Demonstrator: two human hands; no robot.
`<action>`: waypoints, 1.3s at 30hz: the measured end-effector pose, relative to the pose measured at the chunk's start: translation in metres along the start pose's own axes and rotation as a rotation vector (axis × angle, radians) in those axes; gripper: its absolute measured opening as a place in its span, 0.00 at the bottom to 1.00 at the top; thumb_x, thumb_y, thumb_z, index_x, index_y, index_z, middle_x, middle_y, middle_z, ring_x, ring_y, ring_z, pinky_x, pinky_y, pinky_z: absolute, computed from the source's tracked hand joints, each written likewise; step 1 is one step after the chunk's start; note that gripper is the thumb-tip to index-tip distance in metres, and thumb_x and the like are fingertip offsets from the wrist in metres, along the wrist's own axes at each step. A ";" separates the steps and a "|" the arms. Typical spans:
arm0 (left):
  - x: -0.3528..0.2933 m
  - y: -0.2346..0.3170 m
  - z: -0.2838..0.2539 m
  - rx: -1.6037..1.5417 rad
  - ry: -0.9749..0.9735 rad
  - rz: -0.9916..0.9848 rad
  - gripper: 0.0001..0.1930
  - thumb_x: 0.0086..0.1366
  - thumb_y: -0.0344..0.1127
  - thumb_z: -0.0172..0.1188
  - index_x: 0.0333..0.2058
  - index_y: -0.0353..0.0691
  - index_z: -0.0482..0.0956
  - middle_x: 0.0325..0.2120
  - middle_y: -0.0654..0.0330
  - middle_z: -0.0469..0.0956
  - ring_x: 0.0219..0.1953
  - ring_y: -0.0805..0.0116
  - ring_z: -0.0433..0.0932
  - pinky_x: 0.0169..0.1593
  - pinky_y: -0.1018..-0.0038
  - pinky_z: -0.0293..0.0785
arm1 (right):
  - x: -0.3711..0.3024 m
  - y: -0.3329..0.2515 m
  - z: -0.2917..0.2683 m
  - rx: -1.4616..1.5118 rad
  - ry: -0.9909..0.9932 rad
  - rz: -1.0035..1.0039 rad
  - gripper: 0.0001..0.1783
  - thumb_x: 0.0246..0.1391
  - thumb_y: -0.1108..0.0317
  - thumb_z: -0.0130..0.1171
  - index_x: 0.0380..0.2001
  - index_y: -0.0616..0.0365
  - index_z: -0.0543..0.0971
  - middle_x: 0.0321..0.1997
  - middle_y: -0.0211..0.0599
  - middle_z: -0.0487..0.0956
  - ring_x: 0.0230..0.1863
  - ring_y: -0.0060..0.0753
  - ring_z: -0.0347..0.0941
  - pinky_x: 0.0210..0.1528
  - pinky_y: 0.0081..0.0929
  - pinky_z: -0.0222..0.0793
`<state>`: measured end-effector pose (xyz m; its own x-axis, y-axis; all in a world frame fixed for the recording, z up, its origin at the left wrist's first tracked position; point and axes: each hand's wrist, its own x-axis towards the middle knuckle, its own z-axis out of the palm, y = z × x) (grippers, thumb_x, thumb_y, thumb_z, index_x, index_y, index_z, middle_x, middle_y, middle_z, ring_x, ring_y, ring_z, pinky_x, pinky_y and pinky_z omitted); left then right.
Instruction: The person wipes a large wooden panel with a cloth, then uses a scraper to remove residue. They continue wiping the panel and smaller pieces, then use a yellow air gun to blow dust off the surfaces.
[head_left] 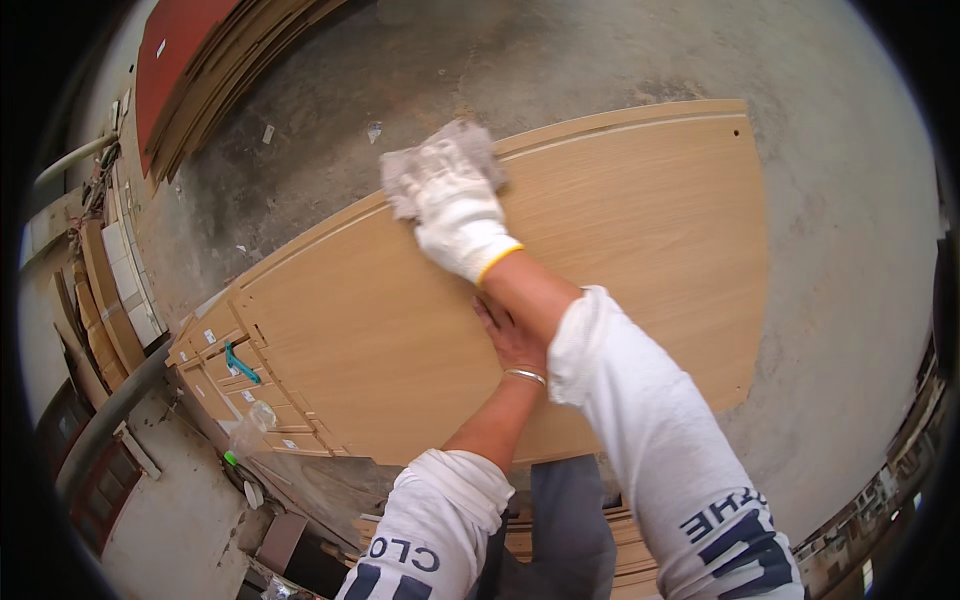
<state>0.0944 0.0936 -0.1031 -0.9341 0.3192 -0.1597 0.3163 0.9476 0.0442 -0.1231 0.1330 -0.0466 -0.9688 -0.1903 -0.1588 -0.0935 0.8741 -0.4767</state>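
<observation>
A large light wood-grain panel point(620, 230) lies flat below me, with a groove along its far edge. My right hand point(455, 205), in a white knitted glove with a yellow cuff edge, presses a greyish cloth point(478, 142) onto the panel's far edge. Part of the cloth is hidden under the glove, and the glove is slightly blurred. Bare and wearing a silver bracelet point(526, 376), my left hand point(517, 342) lies flat on the panel with fingers apart. My right forearm crosses over it and covers some of it.
Smaller wooden pieces point(290, 410) lie at the panel's left end, with a teal tool point(241, 363) and a clear plastic bottle point(255, 425) with a green cap. Stacked boards point(215, 75), red on one side, stand at the far left. Concrete floor point(840, 250) surrounds the panel.
</observation>
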 end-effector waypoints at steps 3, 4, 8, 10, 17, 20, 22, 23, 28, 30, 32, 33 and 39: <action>0.007 0.001 -0.031 -0.055 -0.357 -0.024 0.44 0.62 0.52 0.52 0.69 0.28 0.50 0.72 0.38 0.42 0.74 0.34 0.37 0.72 0.37 0.32 | -0.012 0.035 -0.017 -0.090 -0.115 -0.112 0.26 0.59 0.57 0.49 0.60 0.48 0.76 0.71 0.36 0.67 0.76 0.41 0.52 0.78 0.40 0.36; 0.005 -0.001 -0.033 -0.250 -0.113 -0.076 0.46 0.60 0.50 0.53 0.69 0.27 0.48 0.72 0.37 0.41 0.74 0.34 0.36 0.72 0.37 0.32 | -0.022 0.062 -0.027 -0.143 -0.050 -0.083 0.23 0.57 0.59 0.53 0.56 0.44 0.79 0.68 0.36 0.70 0.73 0.39 0.57 0.77 0.41 0.40; 0.008 0.004 -0.038 -0.274 -0.005 -0.017 0.43 0.58 0.48 0.53 0.65 0.22 0.55 0.69 0.30 0.48 0.72 0.30 0.43 0.69 0.34 0.41 | -0.080 0.231 -0.095 -0.418 0.309 0.368 0.24 0.59 0.61 0.57 0.59 0.31 0.77 0.71 0.31 0.67 0.76 0.48 0.51 0.77 0.42 0.41; 0.007 0.000 -0.034 -0.283 0.014 -0.025 0.44 0.57 0.48 0.53 0.66 0.23 0.54 0.69 0.31 0.48 0.72 0.31 0.43 0.69 0.34 0.40 | -0.075 0.212 -0.097 -0.276 0.273 0.573 0.24 0.59 0.59 0.58 0.60 0.30 0.76 0.73 0.31 0.65 0.76 0.48 0.49 0.78 0.41 0.38; 0.014 0.001 -0.043 -0.308 -0.341 -0.044 0.43 0.65 0.52 0.47 0.70 0.29 0.48 0.73 0.38 0.39 0.74 0.37 0.31 0.71 0.35 0.24 | -0.007 0.021 0.004 -0.304 0.096 0.029 0.31 0.54 0.60 0.58 0.63 0.45 0.72 0.72 0.34 0.64 0.75 0.42 0.52 0.78 0.44 0.38; 0.002 -0.006 -0.017 -0.087 -0.266 0.084 0.40 0.65 0.48 0.50 0.71 0.34 0.51 0.73 0.43 0.43 0.75 0.39 0.33 0.71 0.36 0.24 | 0.021 -0.040 0.023 -0.203 0.038 -0.122 0.31 0.55 0.59 0.56 0.64 0.46 0.70 0.73 0.34 0.64 0.75 0.43 0.52 0.78 0.46 0.37; 0.005 -0.042 -0.033 -0.239 -0.352 0.115 0.38 0.65 0.45 0.52 0.71 0.40 0.53 0.73 0.47 0.46 0.75 0.43 0.35 0.72 0.38 0.26 | 0.019 -0.040 0.026 -0.301 0.019 -0.136 0.30 0.58 0.60 0.54 0.64 0.46 0.70 0.72 0.31 0.65 0.75 0.39 0.53 0.78 0.41 0.38; -0.001 -0.079 -0.038 -0.398 -0.312 0.084 0.37 0.64 0.45 0.53 0.71 0.42 0.54 0.73 0.48 0.46 0.75 0.45 0.36 0.72 0.38 0.27 | 0.012 -0.035 0.019 -0.293 0.002 -0.129 0.29 0.58 0.62 0.54 0.64 0.46 0.70 0.72 0.32 0.65 0.75 0.39 0.53 0.78 0.42 0.39; -0.071 -0.332 -0.020 -0.157 0.158 -0.699 0.38 0.63 0.45 0.51 0.69 0.35 0.54 0.72 0.41 0.43 0.75 0.43 0.38 0.72 0.42 0.33 | -0.025 0.076 -0.020 -0.407 0.188 0.070 0.33 0.54 0.72 0.56 0.64 0.37 0.72 0.70 0.31 0.68 0.75 0.42 0.53 0.77 0.45 0.35; -0.091 -0.356 -0.019 -0.142 0.130 -0.643 0.38 0.63 0.46 0.50 0.69 0.35 0.54 0.72 0.39 0.43 0.75 0.42 0.38 0.72 0.40 0.33 | -0.014 0.034 0.002 -0.341 0.146 0.163 0.32 0.54 0.70 0.56 0.64 0.38 0.73 0.72 0.31 0.67 0.77 0.42 0.49 0.78 0.47 0.31; -0.095 -0.371 -0.020 -0.162 0.119 -0.605 0.39 0.63 0.47 0.49 0.69 0.35 0.53 0.72 0.37 0.43 0.74 0.40 0.38 0.72 0.40 0.32 | 0.004 -0.017 0.043 -0.370 0.182 0.055 0.32 0.54 0.69 0.57 0.64 0.37 0.73 0.72 0.30 0.67 0.77 0.42 0.49 0.78 0.47 0.31; -0.099 -0.368 -0.022 -0.183 0.104 -0.605 0.39 0.63 0.47 0.49 0.70 0.36 0.53 0.72 0.37 0.43 0.74 0.39 0.39 0.72 0.39 0.32 | 0.012 -0.064 0.068 -0.362 0.183 -0.024 0.32 0.54 0.68 0.58 0.64 0.36 0.72 0.72 0.30 0.66 0.77 0.41 0.49 0.79 0.47 0.30; -0.088 -0.367 -0.035 -0.257 0.039 -0.615 0.39 0.62 0.45 0.51 0.69 0.33 0.54 0.70 0.34 0.45 0.73 0.35 0.42 0.72 0.39 0.33 | 0.106 -0.319 0.186 -0.253 -0.008 -0.288 0.33 0.56 0.58 0.57 0.66 0.45 0.69 0.74 0.34 0.62 0.77 0.38 0.48 0.79 0.43 0.33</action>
<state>0.0548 -0.2821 -0.0704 -0.9385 -0.2846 -0.1954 -0.3210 0.9277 0.1908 -0.1534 -0.2489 -0.0718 -0.8927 -0.4470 -0.0570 -0.4165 0.8668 -0.2742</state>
